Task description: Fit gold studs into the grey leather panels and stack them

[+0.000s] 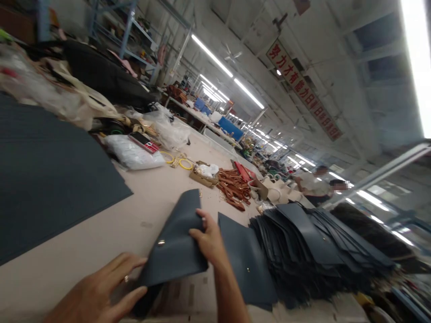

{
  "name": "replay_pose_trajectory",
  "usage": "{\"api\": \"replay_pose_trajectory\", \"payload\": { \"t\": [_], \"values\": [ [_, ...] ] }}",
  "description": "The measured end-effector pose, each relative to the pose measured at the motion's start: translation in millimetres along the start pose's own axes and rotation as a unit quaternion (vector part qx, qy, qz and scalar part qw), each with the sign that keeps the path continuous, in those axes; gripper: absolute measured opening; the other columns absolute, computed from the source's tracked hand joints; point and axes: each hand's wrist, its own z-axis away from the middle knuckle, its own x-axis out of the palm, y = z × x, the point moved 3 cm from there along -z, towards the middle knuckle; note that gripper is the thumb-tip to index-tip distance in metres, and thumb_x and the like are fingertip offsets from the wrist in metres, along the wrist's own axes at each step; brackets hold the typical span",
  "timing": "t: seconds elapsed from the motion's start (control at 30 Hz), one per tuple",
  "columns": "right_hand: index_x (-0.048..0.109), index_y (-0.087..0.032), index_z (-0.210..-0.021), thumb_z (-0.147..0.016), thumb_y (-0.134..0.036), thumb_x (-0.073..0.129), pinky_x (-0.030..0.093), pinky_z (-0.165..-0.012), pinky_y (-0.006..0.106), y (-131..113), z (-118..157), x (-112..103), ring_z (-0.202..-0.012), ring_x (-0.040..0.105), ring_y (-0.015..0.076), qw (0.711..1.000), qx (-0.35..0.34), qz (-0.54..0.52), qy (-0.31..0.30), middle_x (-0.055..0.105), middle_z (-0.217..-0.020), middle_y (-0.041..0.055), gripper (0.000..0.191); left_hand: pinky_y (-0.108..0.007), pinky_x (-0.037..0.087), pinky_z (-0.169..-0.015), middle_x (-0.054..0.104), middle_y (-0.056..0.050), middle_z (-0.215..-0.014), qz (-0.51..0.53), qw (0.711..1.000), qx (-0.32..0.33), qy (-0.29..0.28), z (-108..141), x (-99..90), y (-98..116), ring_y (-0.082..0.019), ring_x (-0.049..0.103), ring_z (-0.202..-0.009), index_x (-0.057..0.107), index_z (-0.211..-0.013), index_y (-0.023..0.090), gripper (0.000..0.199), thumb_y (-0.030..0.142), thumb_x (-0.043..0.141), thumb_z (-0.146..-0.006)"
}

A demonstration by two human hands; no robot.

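Note:
A dark blue-grey leather-like panel (pixel 178 240) with a small gold metal fitting is tilted up and curved above the pale table. My right hand (pixel 210 240) grips its right edge, thumb on the front face and fingers at the upper edge. At the panel's lower left corner is my left hand (pixel 107 287), wearing a ring; its thumb and fingers are apart, tips close to the edge. Something dark lies under that corner, partly hidden. Right of my right forearm lies another dark panel (pixel 242 255) with a small fitting, beside a fanned pile of similar panels (pixel 303 237).
A stack of large dark sheets (pixel 50 179) covers the left of the table (pixel 148 202). Farther back are a white plastic bag (pixel 134 154), a red-keyed calculator (pixel 144 142), yellow rings (pixel 186 164), a small box (pixel 204 178) and brown straps (pixel 234 188). Two people (pixel 316 181) are beyond.

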Motion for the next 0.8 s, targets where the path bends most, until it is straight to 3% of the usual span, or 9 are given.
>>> {"api": "replay_pose_trajectory", "payload": {
  "t": [0.17, 0.23, 0.3, 0.33, 0.37, 0.43, 0.53, 0.67, 0.8],
  "values": [
    [0.052, -0.018, -0.134, -0.066, -0.041, 0.062, 0.049, -0.092, 0.041, 40.0, 8.6, -155.8, -0.109, 0.063, 0.0302, 0.981, 0.065, 0.169, 0.075, 0.068, -0.116, 0.0111, 0.073, -0.024, 0.046, -0.089, 0.068, 0.000, -0.101, 0.034, 0.993, -0.053, -0.103, 5.7, -18.9, 42.0, -0.017, 0.064, -0.100, 0.061, -0.100, 0.027, 0.029, 0.036, 0.034, -0.098],
    [0.057, -0.013, -0.130, -0.064, -0.043, 0.058, 0.049, -0.089, 0.049, 62.5, 14.4, -211.1, -0.105, 0.065, 0.0382, 0.936, 0.125, 0.302, 0.132, 0.070, -0.109, 0.0197, 0.073, -0.025, 0.046, -0.085, 0.066, 0.000, -0.094, 0.047, 0.989, -0.076, -0.116, 6.6, -23.1, 45.1, -0.017, 0.063, -0.094, 0.058, -0.095, 0.025, 0.029, 0.034, 0.031, -0.099],
    [0.066, -0.015, -0.119, -0.064, -0.044, 0.057, 0.047, -0.086, 0.055, 72.5, 24.1, -238.5, -0.097, 0.066, 0.0439, 0.876, 0.137, 0.417, 0.200, 0.069, -0.104, 0.0268, 0.063, -0.027, 0.045, -0.087, 0.065, 0.000, -0.096, 0.053, 0.989, -0.085, -0.107, 7.9, -25.2, 44.7, -0.017, 0.062, -0.096, 0.057, -0.098, 0.025, 0.025, 0.031, 0.033, -0.098],
    [0.070, -0.018, -0.112, -0.065, -0.047, 0.056, 0.047, -0.084, 0.056, 73.0, 29.0, -237.5, -0.093, 0.066, 0.0441, 0.864, 0.132, 0.433, 0.219, 0.070, -0.102, 0.0271, 0.056, -0.027, 0.044, -0.090, 0.065, 0.000, -0.100, 0.054, 0.990, -0.086, -0.102, 8.5, -25.8, 44.3, -0.017, 0.061, -0.100, 0.057, -0.101, 0.026, 0.024, 0.030, 0.034, -0.098],
    [0.072, -0.022, -0.105, -0.067, -0.050, 0.056, 0.048, -0.082, 0.054, 70.9, 33.0, -226.4, -0.090, 0.068, 0.0425, 0.873, 0.118, 0.418, 0.223, 0.071, -0.102, 0.0252, 0.050, -0.028, 0.042, -0.093, 0.065, 0.000, -0.104, 0.053, 0.990, -0.087, -0.099, 9.0, -26.3, 44.2, -0.017, 0.061, -0.103, 0.056, -0.105, 0.026, 0.023, 0.028, 0.035, -0.098],
    [0.075, -0.026, -0.096, -0.068, -0.056, 0.058, 0.053, -0.081, 0.048, 60.2, 37.4, -177.0, -0.087, 0.070, 0.0365, 0.929, 0.082, 0.314, 0.178, 0.074, -0.100, 0.0172, 0.044, -0.029, 0.041, -0.097, 0.065, -0.002, -0.111, 0.047, 0.989, -0.097, -0.101, 9.3, -27.6, 44.7, -0.018, 0.059, -0.109, 0.054, -0.114, 0.025, 0.026, 0.026, 0.034, -0.097],
    [0.076, -0.021, -0.094, -0.072, -0.054, 0.064, 0.058, -0.080, 0.035, 26.8, 42.2, -65.2, -0.088, 0.072, 0.0283, 0.990, -0.021, 0.137, 0.031, 0.076, -0.096, 0.0102, 0.041, -0.032, 0.041, -0.097, 0.065, -0.007, -0.112, 0.034, 0.987, -0.113, -0.111, 8.7, -30.6, 45.8, -0.020, 0.060, -0.108, 0.049, -0.123, 0.020, 0.032, 0.024, 0.030, -0.097],
    [0.074, -0.020, -0.096, -0.083, -0.029, 0.064, 0.057, -0.067, 0.022, -29.3, 59.0, 59.3, -0.073, 0.071, 0.0172, 0.967, -0.230, 0.053, -0.095, 0.076, -0.085, 0.0054, 0.019, -0.032, 0.043, -0.096, 0.066, -0.006, -0.106, 0.038, 0.989, -0.116, -0.081, 8.2, -37.4, 43.6, -0.019, 0.061, -0.104, 0.046, -0.126, 0.021, 0.033, 0.024, 0.029, -0.098],
    [0.070, -0.020, -0.100, -0.085, -0.014, 0.059, 0.055, -0.065, 0.018, -60.7, 70.1, 113.7, -0.068, 0.068, 0.0115, 0.936, -0.336, -0.002, -0.110, 0.074, -0.082, 0.0016, 0.020, -0.024, 0.045, -0.091, 0.067, -0.002, -0.105, 0.118, 0.988, -0.085, -0.056, 7.8, -47.4, 41.5, -0.014, 0.062, -0.100, 0.054, -0.110, 0.023, 0.031, 0.009, 0.033, -0.093]
  ]
}}
